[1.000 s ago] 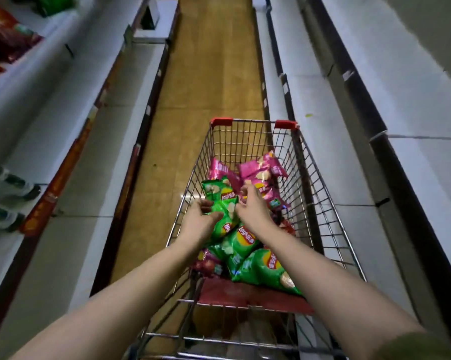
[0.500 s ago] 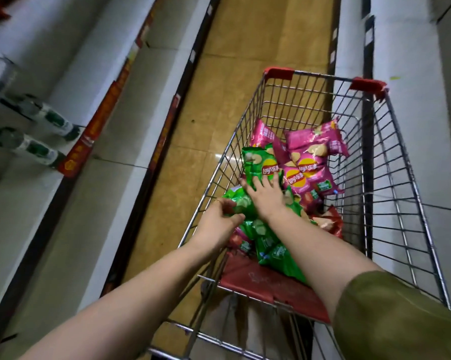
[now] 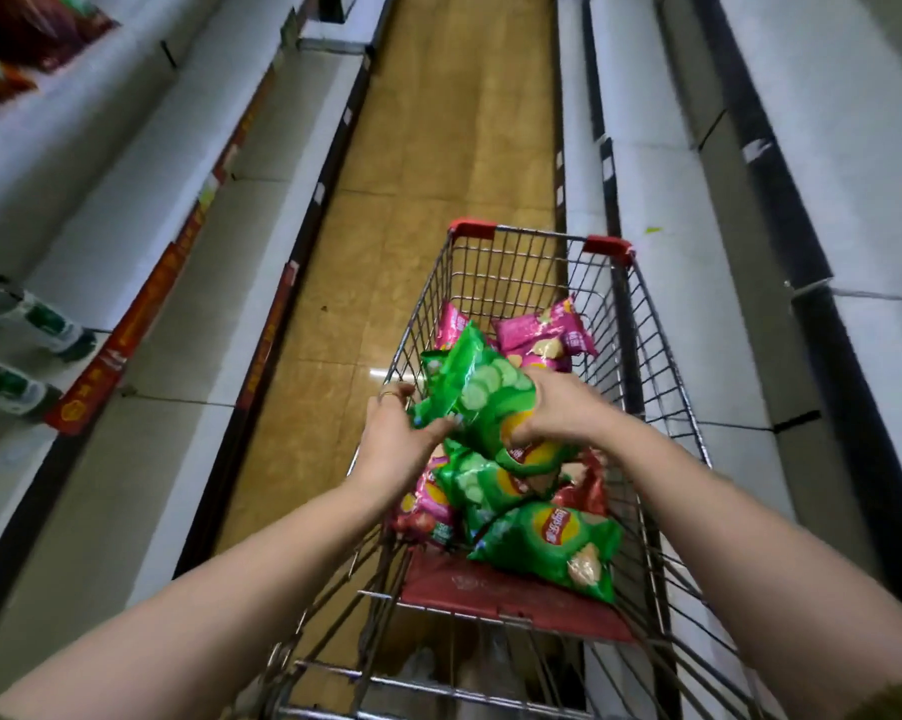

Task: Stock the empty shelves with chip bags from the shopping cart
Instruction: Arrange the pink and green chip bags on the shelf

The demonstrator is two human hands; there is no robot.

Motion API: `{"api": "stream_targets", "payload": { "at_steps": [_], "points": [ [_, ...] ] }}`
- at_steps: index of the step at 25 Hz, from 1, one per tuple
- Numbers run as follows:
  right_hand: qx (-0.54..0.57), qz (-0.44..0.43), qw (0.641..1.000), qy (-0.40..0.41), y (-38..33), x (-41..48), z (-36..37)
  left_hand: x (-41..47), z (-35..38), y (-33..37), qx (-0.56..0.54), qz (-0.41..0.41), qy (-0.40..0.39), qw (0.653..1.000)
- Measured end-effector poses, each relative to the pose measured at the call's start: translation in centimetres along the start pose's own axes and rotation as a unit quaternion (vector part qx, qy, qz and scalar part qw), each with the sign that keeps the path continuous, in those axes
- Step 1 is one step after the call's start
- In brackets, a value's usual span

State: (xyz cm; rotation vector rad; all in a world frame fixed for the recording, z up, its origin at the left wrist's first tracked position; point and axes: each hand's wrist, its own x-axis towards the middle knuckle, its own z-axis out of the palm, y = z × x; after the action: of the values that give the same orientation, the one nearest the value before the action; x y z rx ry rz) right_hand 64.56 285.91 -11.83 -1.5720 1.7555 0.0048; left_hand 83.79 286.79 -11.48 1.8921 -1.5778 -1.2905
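Above the silver wire shopping cart (image 3: 651, 356), my right grip (image 3: 558, 407) curls round the lower end of a shiny green chip bag (image 3: 482, 397), and my left grip (image 3: 396, 439) pinches its near edge. Beneath it lie other green bags (image 3: 552, 543) and pink chip bags (image 3: 542, 330). White shelves (image 3: 100, 215) flank the cart closely on both sides; clear water bottles (image 3: 33, 319) lie on the left.

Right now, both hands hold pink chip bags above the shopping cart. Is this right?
No. The head view shows the left hand and the right hand holding green chip bags, not pink ones, above the shopping cart. The pink bags lie inside it.
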Motion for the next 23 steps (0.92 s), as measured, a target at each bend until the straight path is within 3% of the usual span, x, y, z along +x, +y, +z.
{"api": "stream_targets", "payload": {
  "at_steps": [2, 7, 9, 12, 15, 17, 19, 21, 23],
  "points": [
    [0.129, 0.012, 0.991, -0.02, 0.3, -2.8, -3.3, -0.5, -0.3, 2.1, -0.031, 0.038, -0.008, 0.999],
    [0.216, 0.053, 0.975, -0.018, 1.5, -8.4, -7.1, -1.4, 0.5, 6.8, -0.029, 0.116, -0.046, 0.992],
    [0.136, 0.078, 0.988, -0.008, 1.7, -10.3, -8.2, -1.9, 0.8, 8.5, 0.023, 0.156, -0.046, 0.986],
    [-0.138, 0.077, 0.987, -0.011, 1.3, -11.9, -8.9, -2.7, 1.2, 10.8, 0.098, 0.258, -0.098, 0.956],
    [-0.331, 0.0, 0.944, -0.013, -0.4, -12.0, -8.5, -2.8, 1.7, 11.9, 0.273, 0.337, -0.22, 0.874],
    [-0.394, -0.05, 0.918, 0.007, -1.4, -12.0, -7.9, -2.5, 2.1, 11.7, 0.352, 0.311, -0.289, 0.834],
    [-0.443, -0.108, 0.887, 0.067, -1.7, -11.8, -7.2, -2.1, 2.2, 10.5, 0.352, 0.239, -0.323, 0.845],
    [-0.453, -0.146, 0.869, 0.137, -1.1, -11.2, -6.4, -1.4, 2.0, 8.4, 0.208, 0.129, -0.345, 0.906],
    [-0.341, -0.15, 0.89, 0.263, 0.6, -10.1, -5.7, -1.0, 1.7, 6.3, -0.017, 0.009, -0.342, 0.939]
  ]
}}
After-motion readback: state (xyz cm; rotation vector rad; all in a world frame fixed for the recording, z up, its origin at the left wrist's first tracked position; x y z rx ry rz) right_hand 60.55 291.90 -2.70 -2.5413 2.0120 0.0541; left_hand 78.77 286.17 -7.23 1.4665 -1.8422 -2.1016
